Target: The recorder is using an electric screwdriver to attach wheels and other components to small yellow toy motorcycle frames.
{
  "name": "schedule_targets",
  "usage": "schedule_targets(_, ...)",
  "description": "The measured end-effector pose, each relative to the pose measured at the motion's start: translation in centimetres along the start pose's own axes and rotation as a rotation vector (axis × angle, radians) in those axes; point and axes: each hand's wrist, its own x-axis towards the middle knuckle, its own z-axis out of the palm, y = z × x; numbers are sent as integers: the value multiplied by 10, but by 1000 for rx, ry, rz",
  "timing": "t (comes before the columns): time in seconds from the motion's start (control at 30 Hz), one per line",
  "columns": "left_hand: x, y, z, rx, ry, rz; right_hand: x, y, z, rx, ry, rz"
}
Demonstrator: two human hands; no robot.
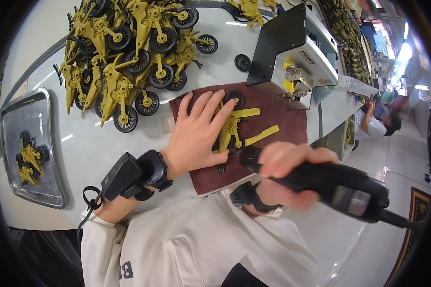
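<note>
A yellow toy motorcycle [230, 128] with black wheels lies on its side on a dark red mat [288, 112]. My left hand [195, 130] is spread flat on the mat and over the toy's left side; its index finger and thumb touch the toy near the two wheels. Two yellow strips reach out from the toy toward the right. My right hand [292, 172] is wrapped round a black corded electric screwdriver [333, 186]. The tool's blunt front end points left, close to the toy's lower wheel. Its bit is hidden or blurred.
Many similar yellow motorcycles [119, 91] are heaped at the far left. A metal tray [33, 105] at the left holds a few toys. Beyond the mat stand a black-and-white machine [292, 52] and a loose black wheel [243, 62]. People [376, 122] sit farther right.
</note>
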Motion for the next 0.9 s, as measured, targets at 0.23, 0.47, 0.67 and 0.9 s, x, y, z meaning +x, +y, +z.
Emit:
schedule_targets(0.23,24,10,-25,-171,173,17,21,-17,-28,-159,531,21)
schedule_targets(0.47,58,12,-7,155,9,-147,19,-13,-35,-115,544,32)
schedule_targets(0.67,66,36,-39,-630,-143,-355,22,-19,-47,-76,635,-35)
schedule_targets(0.9,29,11,-16,93,129,475,22,-25,-52,-76,666,-68)
